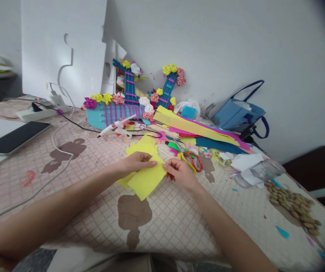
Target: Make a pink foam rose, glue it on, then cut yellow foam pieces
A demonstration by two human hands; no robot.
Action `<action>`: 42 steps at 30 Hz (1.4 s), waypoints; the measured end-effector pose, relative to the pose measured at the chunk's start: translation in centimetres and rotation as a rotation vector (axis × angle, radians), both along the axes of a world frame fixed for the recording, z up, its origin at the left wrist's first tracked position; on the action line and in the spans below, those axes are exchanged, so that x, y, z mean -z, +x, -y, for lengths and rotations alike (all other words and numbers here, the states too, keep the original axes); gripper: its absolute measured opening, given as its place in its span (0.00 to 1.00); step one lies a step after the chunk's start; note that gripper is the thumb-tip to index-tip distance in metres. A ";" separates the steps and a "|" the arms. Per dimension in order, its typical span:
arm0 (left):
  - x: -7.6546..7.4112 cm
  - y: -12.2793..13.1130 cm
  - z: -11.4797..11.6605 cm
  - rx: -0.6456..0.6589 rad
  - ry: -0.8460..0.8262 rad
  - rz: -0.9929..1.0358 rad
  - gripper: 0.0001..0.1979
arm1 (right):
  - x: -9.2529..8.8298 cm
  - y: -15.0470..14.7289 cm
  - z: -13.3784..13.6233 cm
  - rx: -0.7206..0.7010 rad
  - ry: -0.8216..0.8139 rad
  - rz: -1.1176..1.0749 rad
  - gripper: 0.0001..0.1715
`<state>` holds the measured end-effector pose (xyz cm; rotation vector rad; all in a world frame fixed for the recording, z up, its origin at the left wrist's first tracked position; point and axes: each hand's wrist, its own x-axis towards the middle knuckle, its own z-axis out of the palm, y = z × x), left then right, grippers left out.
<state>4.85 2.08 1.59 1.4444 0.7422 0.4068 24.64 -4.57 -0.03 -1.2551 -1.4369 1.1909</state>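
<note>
A piece of yellow crepe paper [147, 179] is held between my two hands above the table. My left hand [138, 162] pinches its upper edge, thumb on top. At the right corner, my right hand [179, 172] grips it between thumb and fingers. More yellow paper pieces [144, 144] lie just behind and under my left hand. Close beyond my right hand are scissors [195, 160] with red handles, beside something with yellow and green parts. A white glue gun [115, 129] rests farther back on the left.
Flower-decorated blue cardboard shapes [114, 113] stand at the back. Rolled coloured paper [196, 126], a blue bag [240, 113], a clear jar [267, 170] and a heap of peanuts [293, 206] are on the right. A tablet [16, 136], a power strip [39, 112] and cables lie left.
</note>
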 end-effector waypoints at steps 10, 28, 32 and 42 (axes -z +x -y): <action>0.4 0.1 0.0 -0.066 -0.020 -0.012 0.21 | 0.2 -1.0 0.3 -0.016 -0.037 -0.016 0.16; 0.3 -1.1 -1.7 -0.025 -0.024 -0.131 0.20 | 0.1 9.7 -1.5 0.426 0.103 1.245 0.17; 0.1 -1.2 -1.8 -0.037 -0.045 -0.099 0.18 | -0.1 8.5 -1.3 0.368 0.047 1.266 0.21; 0.1 -1.3 -2.1 -0.061 0.043 -0.070 0.19 | 0.6 8.8 -1.7 0.258 0.110 1.218 0.19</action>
